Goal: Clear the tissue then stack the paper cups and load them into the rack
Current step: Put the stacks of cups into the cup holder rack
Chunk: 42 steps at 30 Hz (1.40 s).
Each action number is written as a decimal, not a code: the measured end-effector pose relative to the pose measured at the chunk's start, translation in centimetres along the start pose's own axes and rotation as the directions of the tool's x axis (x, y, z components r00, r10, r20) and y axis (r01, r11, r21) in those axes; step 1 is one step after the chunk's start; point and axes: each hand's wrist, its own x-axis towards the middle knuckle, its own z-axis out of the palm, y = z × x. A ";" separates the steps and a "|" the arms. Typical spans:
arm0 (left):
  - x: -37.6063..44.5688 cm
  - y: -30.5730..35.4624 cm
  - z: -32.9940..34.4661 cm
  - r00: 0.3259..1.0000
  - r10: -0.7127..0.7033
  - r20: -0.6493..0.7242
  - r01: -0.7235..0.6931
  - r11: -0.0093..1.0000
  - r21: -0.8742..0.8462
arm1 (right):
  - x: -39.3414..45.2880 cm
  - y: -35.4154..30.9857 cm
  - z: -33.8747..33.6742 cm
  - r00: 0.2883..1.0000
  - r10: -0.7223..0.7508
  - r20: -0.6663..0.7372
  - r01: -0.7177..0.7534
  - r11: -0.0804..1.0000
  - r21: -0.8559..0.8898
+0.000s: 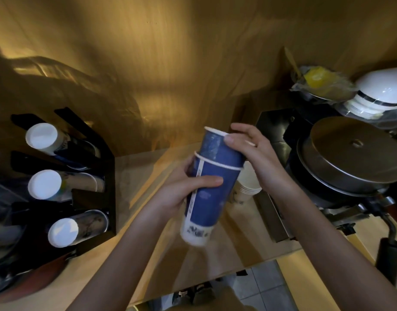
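The blue cups [212,176] look like matt paper with a white rolled rim, and the counter [146,176] and wall [170,52] show a smooth wood grain. The rack [103,167] is glossy black (probably plastic), while the round lid [354,149] is dull brushed metal.

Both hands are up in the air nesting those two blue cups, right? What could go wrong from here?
Possible slips:
1. The upper blue cup sits only partly inside the lower blue cup, tilted. Pushed crooked, a rim may crumple.
2. The right hand is close above the white cup stack, and could knock it over.
3. The black rack already shows cups in all three visible slots, so loading might jam.
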 end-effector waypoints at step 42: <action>1.2 -6.6 -2.4 0.923 0.202 -0.329 0.112 0.675 0.730 | 2.4 11.3 4.3 0.959 0.268 0.097 -0.245 0.949 -0.198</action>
